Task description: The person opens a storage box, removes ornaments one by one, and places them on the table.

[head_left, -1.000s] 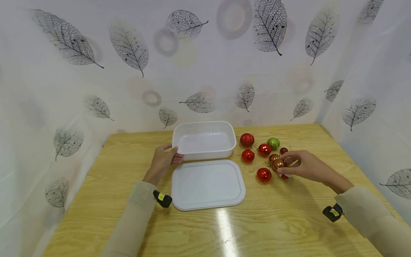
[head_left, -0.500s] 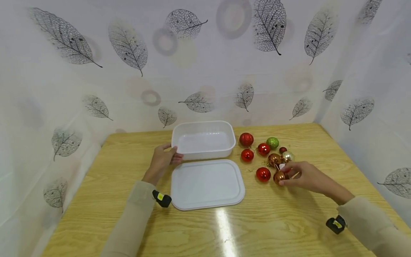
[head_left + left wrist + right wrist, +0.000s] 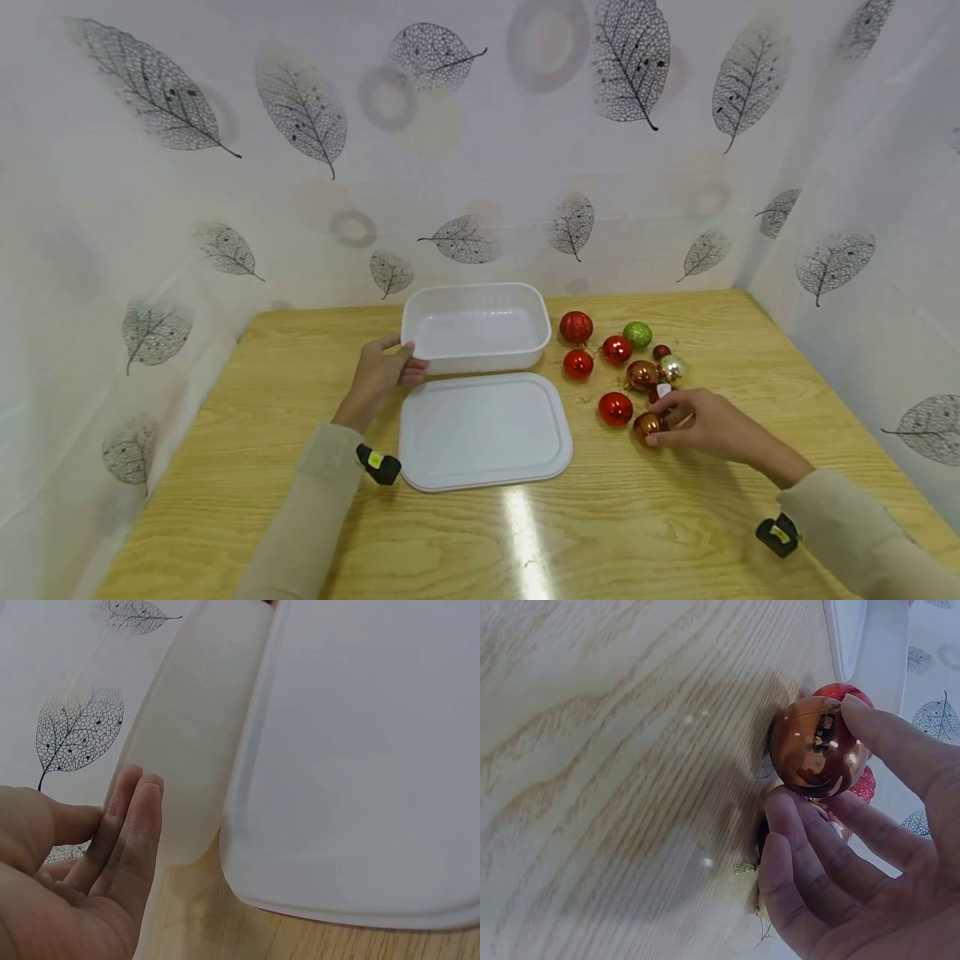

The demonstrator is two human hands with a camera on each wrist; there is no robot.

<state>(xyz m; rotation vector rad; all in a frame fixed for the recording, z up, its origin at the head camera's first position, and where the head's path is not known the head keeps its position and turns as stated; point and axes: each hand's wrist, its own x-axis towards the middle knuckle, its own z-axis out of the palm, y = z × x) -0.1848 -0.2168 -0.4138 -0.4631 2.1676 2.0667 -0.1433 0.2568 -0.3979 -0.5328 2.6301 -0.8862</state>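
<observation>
While the left hand [image 3: 381, 377] rests with straight fingers against the left end of the white box [image 3: 476, 328], the right hand [image 3: 705, 423] pinches a shiny copper ball [image 3: 647, 426] between its thumb and fingertips. The right wrist view shows the thumb [image 3: 889, 739] on one side of this ball and the fingers [image 3: 810, 847] on the other side. The ball sits low, right at the wooden counter [image 3: 465, 533], and I cannot tell if it touches the wood. It is toward the right side of the counter, about halfway between the far edge and the near edge. The white box is open and stands near the far edge of the counter, around the middle. Its flat white lid [image 3: 485, 430] lies just in front of it, closer to the person. In the left wrist view the fingers [image 3: 127, 832] lie flat on the wall of the box, and the lid's corner is just beside them. More balls lie in a bunch to the right of the box. There is a sparkly red ball [image 3: 576, 327] just beside the box, a sparkly green ball [image 3: 637, 334], and shiny red balls at three spots [image 3: 578, 364] [image 3: 617, 349] [image 3: 615, 407]. A second copper ball [image 3: 642, 375] and a pale gold ball [image 3: 672, 367] sit near the right hand. A wall sheet with gray leaves [image 3: 300, 104] stands behind the counter.
</observation>
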